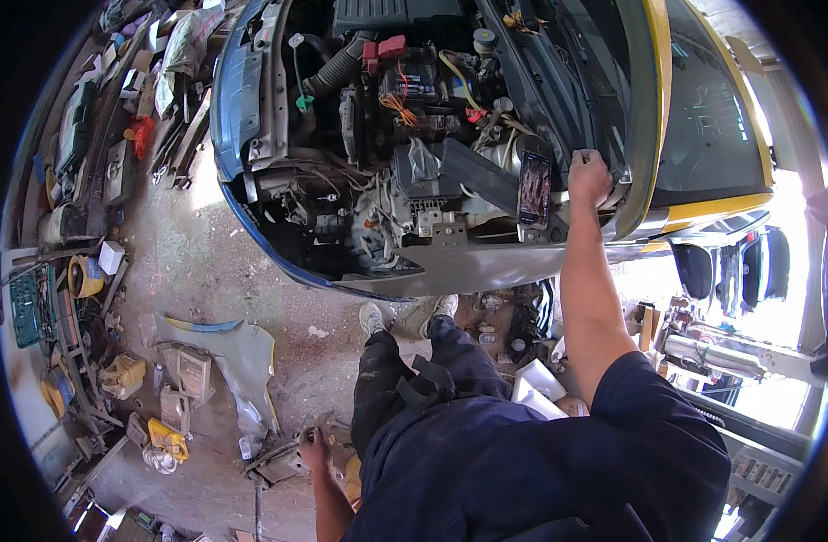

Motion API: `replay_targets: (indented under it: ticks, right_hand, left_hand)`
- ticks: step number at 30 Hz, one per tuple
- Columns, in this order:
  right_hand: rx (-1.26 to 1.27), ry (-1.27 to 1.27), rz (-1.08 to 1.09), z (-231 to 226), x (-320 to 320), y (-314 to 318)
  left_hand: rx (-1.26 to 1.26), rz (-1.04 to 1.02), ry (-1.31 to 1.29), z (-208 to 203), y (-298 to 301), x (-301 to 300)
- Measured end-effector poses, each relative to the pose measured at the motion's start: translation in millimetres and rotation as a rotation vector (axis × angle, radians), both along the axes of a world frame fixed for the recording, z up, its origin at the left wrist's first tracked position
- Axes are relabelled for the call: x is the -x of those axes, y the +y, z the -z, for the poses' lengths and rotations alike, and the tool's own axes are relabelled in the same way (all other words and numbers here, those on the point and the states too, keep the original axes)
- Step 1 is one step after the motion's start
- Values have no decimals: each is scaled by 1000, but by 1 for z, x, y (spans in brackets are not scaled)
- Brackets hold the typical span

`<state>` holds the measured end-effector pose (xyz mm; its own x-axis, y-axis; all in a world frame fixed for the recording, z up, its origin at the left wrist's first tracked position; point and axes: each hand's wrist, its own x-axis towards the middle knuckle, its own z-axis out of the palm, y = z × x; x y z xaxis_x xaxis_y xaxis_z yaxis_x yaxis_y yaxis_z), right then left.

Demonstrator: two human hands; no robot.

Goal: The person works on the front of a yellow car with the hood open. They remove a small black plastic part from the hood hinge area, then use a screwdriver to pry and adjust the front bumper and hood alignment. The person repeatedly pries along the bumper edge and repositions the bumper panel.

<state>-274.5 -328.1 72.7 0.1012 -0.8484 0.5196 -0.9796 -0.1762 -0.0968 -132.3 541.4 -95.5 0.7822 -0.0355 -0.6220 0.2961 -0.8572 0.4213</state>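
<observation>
My right arm reaches over the fender of a car with its engine bay uncovered. My right hand (588,178) is closed, its fingers curled, at the base of the windshield (572,54); whatever it may hold is hidden. Just left of it a smartphone (534,191) with a lit screen leans at the edge of the engine bay. Low at my left side, my left hand (315,449) is closed too. A grey metal tool-like piece (318,421) shows by its fingers, too unclear to name. Beneath that hand, seen from above, is a metal device with a bar (279,463).
The battery (409,77), loose orange wires (399,108) and a black plastic cover (479,176) fill the engine bay. A detached fender panel (238,361) lies on the floor behind my left side. Parts and tools crowd the left wall, with a green tool case (30,305).
</observation>
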Motion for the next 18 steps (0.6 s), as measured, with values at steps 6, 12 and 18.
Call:
replay_targets:
  ticks: [6,12,18]
  right_hand:
    - [-53,-116,14,-2,0,1]
    - [27,-181,-64,1,-3,9]
    - [221,-128,-303,7,-1,58]
  left_hand:
    - [-4,20,0,7,-6,-9]
    - [-19,39,-17,9,-13,-18]
    - [-15,31,-5,4,-22,-22]
